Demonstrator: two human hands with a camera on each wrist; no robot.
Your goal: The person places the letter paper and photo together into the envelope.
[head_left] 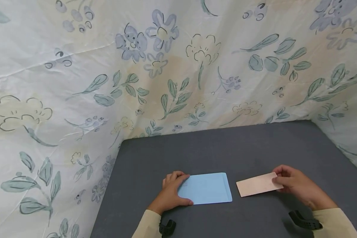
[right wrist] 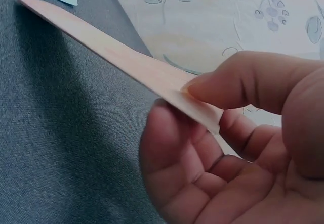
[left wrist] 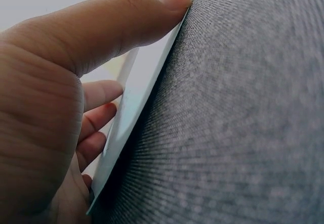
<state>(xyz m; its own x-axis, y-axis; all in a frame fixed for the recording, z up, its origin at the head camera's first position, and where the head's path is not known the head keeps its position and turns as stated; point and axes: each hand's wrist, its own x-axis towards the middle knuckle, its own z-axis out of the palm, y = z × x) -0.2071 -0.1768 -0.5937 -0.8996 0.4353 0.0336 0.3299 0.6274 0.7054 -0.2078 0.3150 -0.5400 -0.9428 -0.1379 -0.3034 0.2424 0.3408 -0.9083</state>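
1 blue envelope (head_left: 208,189), tiny print (head_left: 184,184) illegible, left hand (head_left: 171,193) gripping; right hand (head_left: 296,185) pinches pink card (head_left: 257,185).

A pale blue envelope (head_left: 208,188) lies on the grey surface (head_left: 202,152), its left end gripped by the left hand (head_left: 171,192); near it, a narrower peach card (head_left: 257,185) tilts above the surface, pinched by the right hand (head_left: 297,186).

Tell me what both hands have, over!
Left hand gripping light-blue envelope by one end. Right hand pinching peach paper slip by one end. No obstacle visible between them.
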